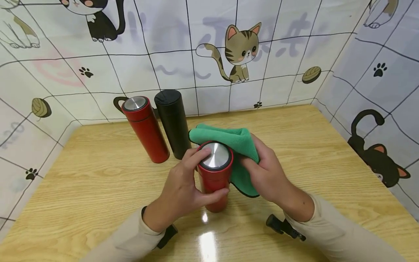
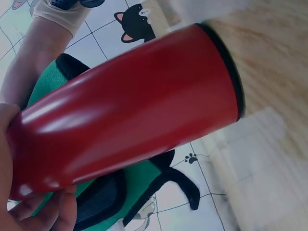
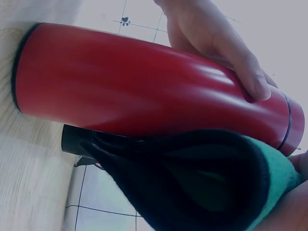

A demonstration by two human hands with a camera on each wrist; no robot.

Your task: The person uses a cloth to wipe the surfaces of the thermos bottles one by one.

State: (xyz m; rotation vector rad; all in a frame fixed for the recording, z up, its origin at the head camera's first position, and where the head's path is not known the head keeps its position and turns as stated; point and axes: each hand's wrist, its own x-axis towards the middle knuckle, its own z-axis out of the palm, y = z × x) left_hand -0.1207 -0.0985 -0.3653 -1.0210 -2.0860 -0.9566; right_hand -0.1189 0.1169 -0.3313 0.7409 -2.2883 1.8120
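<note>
In the head view my left hand (image 1: 176,191) grips a red thermos (image 1: 214,182) with a silver lid, thumb across its front and a finger on the lid's edge. My right hand (image 1: 270,174) holds a green cloth (image 1: 240,140) with a dark border, bunched along the thermos's far and right sides. The thermos (image 2: 130,106) slants across the left wrist view, with the cloth behind it. From the right wrist, the left hand's thumb (image 3: 250,79) lies along the thermos, and the cloth (image 3: 276,168) folds beside it.
Behind and left of the held thermos stand another red thermos (image 1: 147,133) and a black thermos (image 1: 173,125). A dark curved handle (image 1: 118,103) shows behind them. The wooden table (image 1: 108,189) meets a cat-patterned wall covering (image 1: 170,69) at the back and sides.
</note>
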